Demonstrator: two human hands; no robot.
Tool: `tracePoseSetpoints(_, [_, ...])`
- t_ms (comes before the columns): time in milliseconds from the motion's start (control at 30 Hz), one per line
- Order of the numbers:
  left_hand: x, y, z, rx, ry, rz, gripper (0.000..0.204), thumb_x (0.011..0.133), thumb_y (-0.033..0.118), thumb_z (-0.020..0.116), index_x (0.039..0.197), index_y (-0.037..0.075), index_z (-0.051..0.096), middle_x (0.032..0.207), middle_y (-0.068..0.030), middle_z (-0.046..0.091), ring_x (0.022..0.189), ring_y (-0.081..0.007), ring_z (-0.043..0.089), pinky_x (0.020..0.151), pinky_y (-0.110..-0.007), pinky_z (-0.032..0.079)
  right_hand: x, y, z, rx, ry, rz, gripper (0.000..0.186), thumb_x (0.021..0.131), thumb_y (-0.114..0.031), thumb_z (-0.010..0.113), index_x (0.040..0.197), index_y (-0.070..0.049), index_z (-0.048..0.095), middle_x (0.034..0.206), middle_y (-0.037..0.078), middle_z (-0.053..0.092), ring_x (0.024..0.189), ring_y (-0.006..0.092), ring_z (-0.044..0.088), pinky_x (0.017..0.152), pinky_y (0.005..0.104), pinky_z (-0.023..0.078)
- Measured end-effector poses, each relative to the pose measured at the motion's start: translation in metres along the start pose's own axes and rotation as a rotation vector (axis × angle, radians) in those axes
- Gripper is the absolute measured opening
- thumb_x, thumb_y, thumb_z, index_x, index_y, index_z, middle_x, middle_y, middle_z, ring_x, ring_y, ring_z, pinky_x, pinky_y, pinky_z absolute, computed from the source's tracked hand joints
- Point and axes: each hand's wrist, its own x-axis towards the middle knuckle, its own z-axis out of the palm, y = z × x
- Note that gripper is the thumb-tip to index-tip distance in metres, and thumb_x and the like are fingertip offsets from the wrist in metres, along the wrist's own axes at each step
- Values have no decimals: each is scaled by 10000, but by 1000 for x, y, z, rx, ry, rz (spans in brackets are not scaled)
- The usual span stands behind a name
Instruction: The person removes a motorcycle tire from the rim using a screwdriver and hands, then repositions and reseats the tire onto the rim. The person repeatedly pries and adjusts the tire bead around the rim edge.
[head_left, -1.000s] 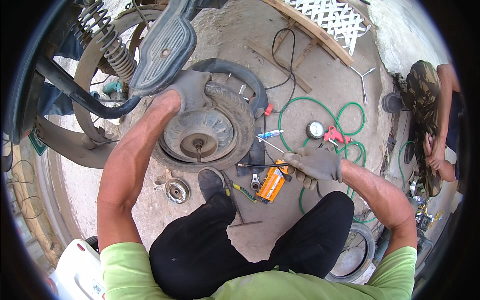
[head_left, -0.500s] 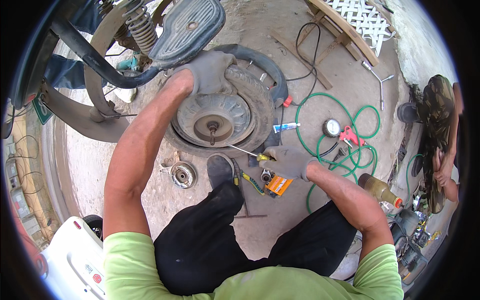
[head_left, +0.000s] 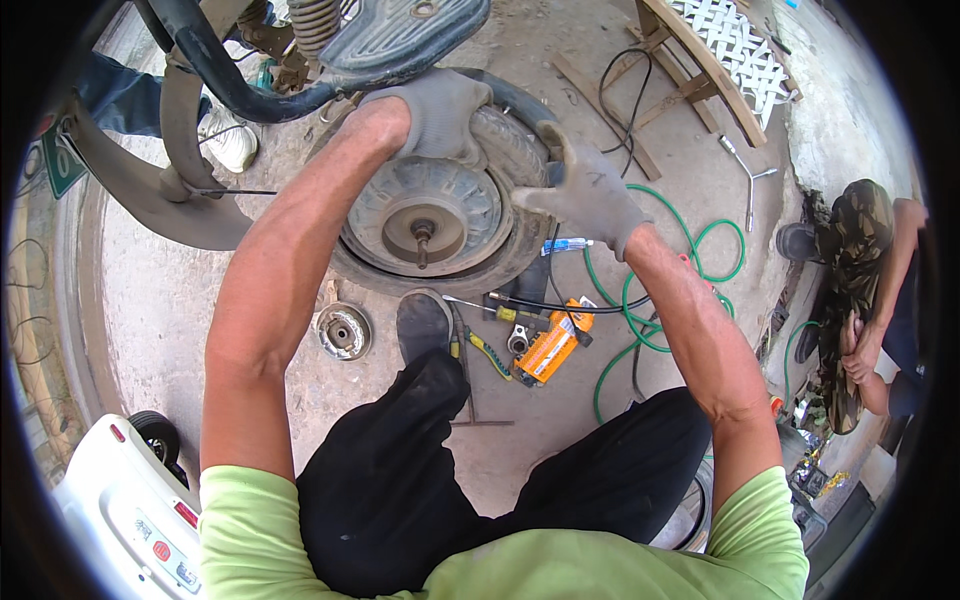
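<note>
A scooter wheel with a metal hub (head_left: 380, 205) lies on the ground before me, its axle (head_left: 423, 240) pointing up. Around the hub sits a worn black tire (head_left: 525, 235). My gloved left hand (head_left: 435, 118) grips the tire's far side; some of its fingers are hidden. At the tire's right edge, my gloved right hand (head_left: 592, 192) has thumb and fingers spread and holds nothing. A dark inner tube (head_left: 508, 95) curves out behind the tire. The screwdriver (head_left: 500, 312) with a yellow-green handle lies on the ground by my shoe, near an orange box (head_left: 548, 350).
A scooter footrest (head_left: 400, 45) overhangs the wheel's far left. Pliers (head_left: 490, 357), a brake drum part (head_left: 343, 331), a blue-white tube (head_left: 567, 245) and a green hose (head_left: 690, 215) lie around. A cross wrench (head_left: 750, 185) is farther right. Another person (head_left: 860, 300) sits at right.
My right hand has put down the screwdriver and moved up to the tire's right edge, its fingers spreading. The left hand stays on the tire.
</note>
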Motion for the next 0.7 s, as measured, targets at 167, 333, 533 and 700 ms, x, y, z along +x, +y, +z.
tracePoseSetpoints(167, [2, -2, 3, 33, 2, -3, 588, 735, 148, 901, 1293, -7, 798, 1134, -259, 834, 1081, -408, 822, 940, -461, 649, 51, 3, 7, 299, -359, 34, 1141, 824, -503, 980, 1677, 73, 489, 1598, 238, 664, 1475, 307, 640, 1260, 403, 473])
tracePoseSetpoints(333, [-4, -2, 5, -15, 39, 15, 603, 724, 152, 916, 1296, -3, 801, 1128, -256, 837, 1066, -407, 826, 930, -460, 653, 46, 9, 23, 491, -244, -24, 1117, 827, -446, 997, 1683, 64, 492, 1588, 191, 675, 1458, 273, 640, 1253, 395, 479])
tracePoseSetpoints(533, [-5, -1, 7, 0, 54, 1, 643, 724, 162, 935, 1328, -11, 797, 1131, -260, 837, 1057, -406, 827, 934, -459, 655, 43, 5, 20, 523, -260, 38, 959, 895, -293, 972, 1668, 47, 519, 1575, 140, 686, 1434, 207, 637, 1250, 393, 490])
tracePoseSetpoints(700, [-11, 1, 5, -34, 76, 11, 685, 750, 167, 931, 1390, -16, 769, 1213, -268, 824, 1130, -403, 811, 1000, -439, 644, 43, 13, 26, 593, -262, -12, 917, 901, -258, 964, 1652, 50, 537, 1550, 127, 705, 1402, 194, 656, 1231, 381, 507])
